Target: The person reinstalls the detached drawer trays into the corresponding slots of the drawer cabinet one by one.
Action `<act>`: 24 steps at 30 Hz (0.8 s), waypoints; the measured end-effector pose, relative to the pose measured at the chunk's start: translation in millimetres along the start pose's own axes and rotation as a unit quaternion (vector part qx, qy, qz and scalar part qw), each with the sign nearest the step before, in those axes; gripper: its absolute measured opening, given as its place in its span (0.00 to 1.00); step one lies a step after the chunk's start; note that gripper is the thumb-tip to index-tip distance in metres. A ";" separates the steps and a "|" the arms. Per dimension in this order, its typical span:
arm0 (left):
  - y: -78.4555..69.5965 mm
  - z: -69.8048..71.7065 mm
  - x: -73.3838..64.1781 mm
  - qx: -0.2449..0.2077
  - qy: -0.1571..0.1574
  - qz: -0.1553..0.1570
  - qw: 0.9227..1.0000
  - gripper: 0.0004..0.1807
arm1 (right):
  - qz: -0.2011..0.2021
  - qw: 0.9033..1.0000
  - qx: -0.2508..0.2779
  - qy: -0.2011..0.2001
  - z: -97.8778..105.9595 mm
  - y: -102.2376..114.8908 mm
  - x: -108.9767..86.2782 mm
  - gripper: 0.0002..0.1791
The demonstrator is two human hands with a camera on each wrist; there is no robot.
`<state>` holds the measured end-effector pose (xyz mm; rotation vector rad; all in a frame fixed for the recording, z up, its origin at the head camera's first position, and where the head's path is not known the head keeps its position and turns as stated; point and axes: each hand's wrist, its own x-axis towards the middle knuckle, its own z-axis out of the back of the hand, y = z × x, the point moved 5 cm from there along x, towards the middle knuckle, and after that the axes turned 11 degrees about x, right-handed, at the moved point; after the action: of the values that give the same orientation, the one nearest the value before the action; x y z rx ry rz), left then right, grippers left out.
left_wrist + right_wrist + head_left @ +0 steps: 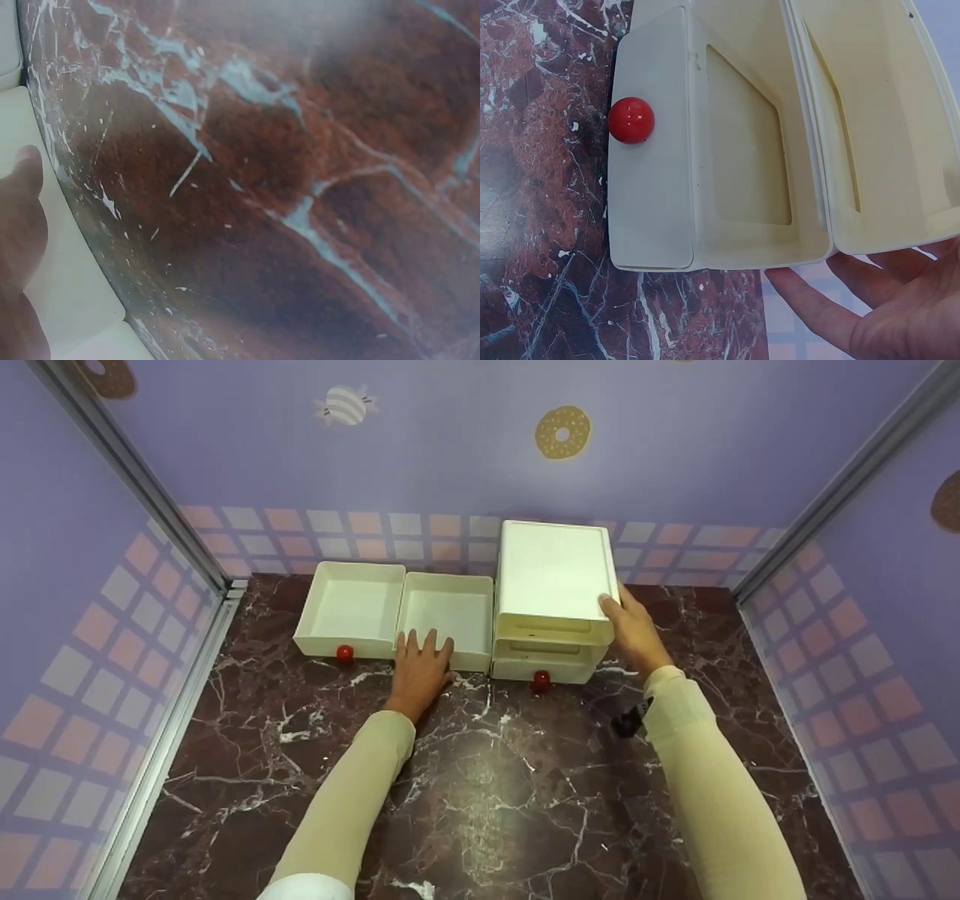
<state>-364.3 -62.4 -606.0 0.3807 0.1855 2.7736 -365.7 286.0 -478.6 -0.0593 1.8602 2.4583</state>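
A white drawer cabinet (555,574) stands against the back wall, with two hollow slots above a bottom drawer (652,172) that has a red knob (631,120). My right hand (636,631) rests on its right side, thumb on the top edge and fingers extended along the side. To the cabinet's left lie two pulled-out white drawers: a middle drawer (450,611) and a left drawer (356,604). My left hand (422,669) lies spread over the middle drawer's front wall, fingertips at the rim. Any knob there is hidden by the hand.
All of this sits on a dark marbled tabletop (480,780). Purple panels enclose the left, right and back (450,450), joined by metal corner posts. Another red knob (344,653) sticks out from the left drawer's front. A black device (630,720) is at the right wrist.
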 end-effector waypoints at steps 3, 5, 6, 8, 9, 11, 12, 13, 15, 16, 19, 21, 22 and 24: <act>-3.3 5.7 -1.0 0.027 -0.019 -0.003 0.999 0.31 | -0.003 1.000 -0.001 0.002 0.1 -0.9 -0.1 0.36; -5.8 9.8 -4.1 0.052 -0.036 -0.009 0.998 0.26 | -0.004 1.000 -0.002 0.002 0.0 -1.2 -0.2 0.36; -7.3 11.8 -6.8 0.066 -0.050 -0.013 0.996 0.22 | -0.004 1.000 -0.002 0.002 -0.1 -1.3 -0.4 0.36; -10.6 15.9 -14.9 0.092 -0.079 -0.020 0.992 0.16 | -0.005 1.000 -0.004 0.002 0.3 -1.2 -1.0 0.36; -12.4 17.8 -20.4 0.100 -0.093 -0.022 0.990 0.15 | -0.005 1.000 -0.005 0.001 0.5 -0.6 -1.4 0.36; -15.8 21.6 -34.5 0.107 -0.111 -0.027 0.988 0.17 | -0.006 1.000 -0.009 -0.001 1.0 0.0 -1.5 0.36; -18.2 23.8 -42.8 0.110 -0.118 -0.029 0.987 0.19 | -0.006 1.000 -0.011 -0.001 1.2 0.2 -1.6 0.36; -20.7 26.0 -51.7 0.109 -0.121 -0.030 0.986 0.22 | -0.006 1.000 -0.011 -0.002 1.5 0.5 -1.6 0.36; -27.1 30.9 -71.6 0.108 -0.126 -0.031 0.986 0.25 | -0.005 1.000 -0.008 -0.004 1.9 0.5 -1.4 0.36; -30.7 33.3 -83.1 0.106 -0.122 -0.032 0.986 0.28 | -0.004 1.000 -0.007 -0.003 1.8 0.4 -1.2 0.36; -42.9 41.1 -119.2 0.106 -0.116 -0.029 0.987 0.28 | -0.004 1.000 0.000 -0.002 1.2 -0.7 -0.9 0.35; -50.9 47.3 -142.4 0.110 -0.120 -0.025 0.986 0.26 | -0.005 1.000 -0.001 -0.001 0.5 -1.2 -0.5 0.35; -54.5 50.1 -152.3 0.111 -0.127 -0.023 0.985 0.28 | -0.005 1.000 -0.001 -0.001 0.5 -1.2 -0.3 0.35; -60.4 55.4 -167.1 0.120 -0.154 -0.019 0.981 0.28 | -0.007 1.000 -0.002 -0.004 1.1 -0.7 0.0 0.36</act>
<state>-178.2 -58.6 -603.3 0.8503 0.4475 2.6169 -365.7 287.2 -479.0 -0.0635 1.8458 2.4492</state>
